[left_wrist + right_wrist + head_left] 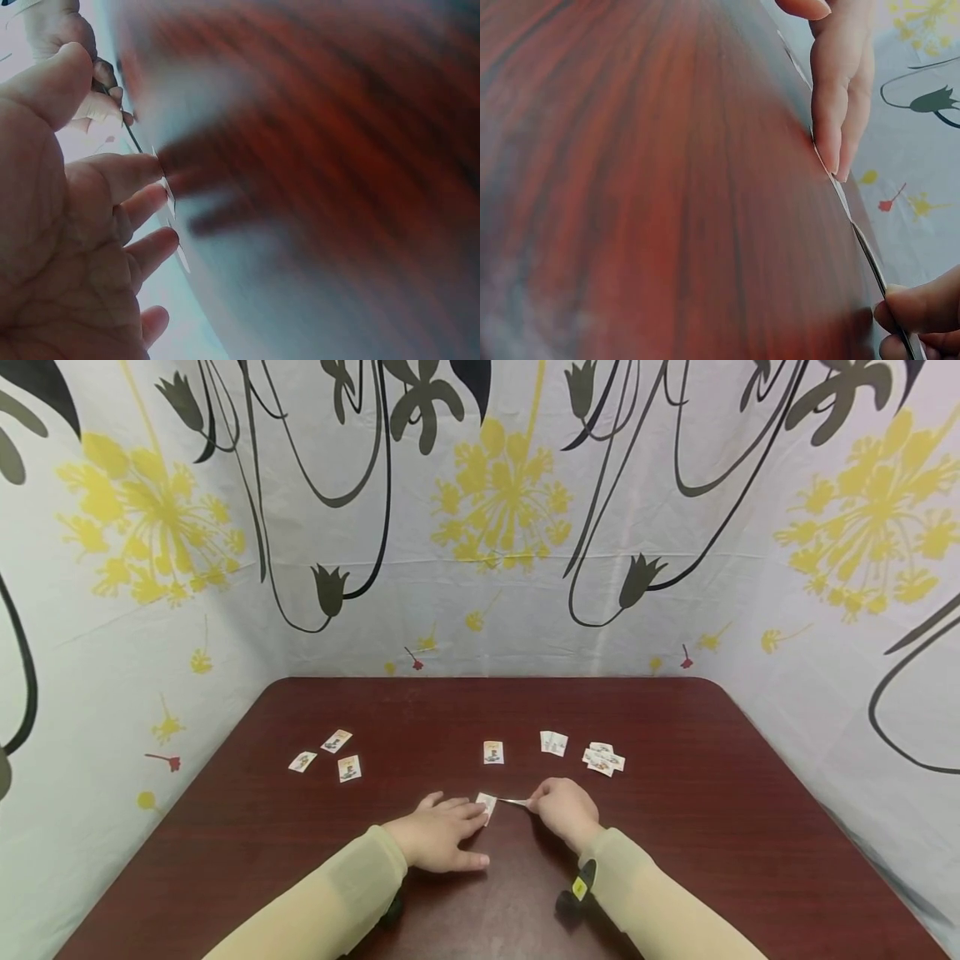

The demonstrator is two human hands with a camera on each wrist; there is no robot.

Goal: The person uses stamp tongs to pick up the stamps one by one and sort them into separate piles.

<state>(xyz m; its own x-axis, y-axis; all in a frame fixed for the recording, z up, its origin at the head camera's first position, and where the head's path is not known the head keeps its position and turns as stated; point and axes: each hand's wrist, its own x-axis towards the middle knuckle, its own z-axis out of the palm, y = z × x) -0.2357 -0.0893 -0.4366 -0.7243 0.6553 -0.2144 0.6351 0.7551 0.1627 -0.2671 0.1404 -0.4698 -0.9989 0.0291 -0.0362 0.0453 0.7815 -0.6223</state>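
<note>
Deep reddish-brown right across the bench (420, 718), and from the right wrist it glows red, streaked with near-black grain! Behind it a whitish backdrop (525, 643), busy all over: bright yellow flower bursts (501, 502), grey-green tulip-shaped blooms (329, 592), black curling stems (30, 685), tiny red flowers (417, 665) dotted low down. White for the cards (349, 768) on the left, with small orange and dark prints; the lone middle card (492, 752) matches, orange toward its top. The overlapping pile (603, 760) is white with specks of colour. Silvery slim tool (513, 802) in the head view, darker from the right wrist. Plain pale-yellow sleeves (307, 902), and there's a black strap (588, 872) with a vivid yellow tag (580, 887)!
</note>
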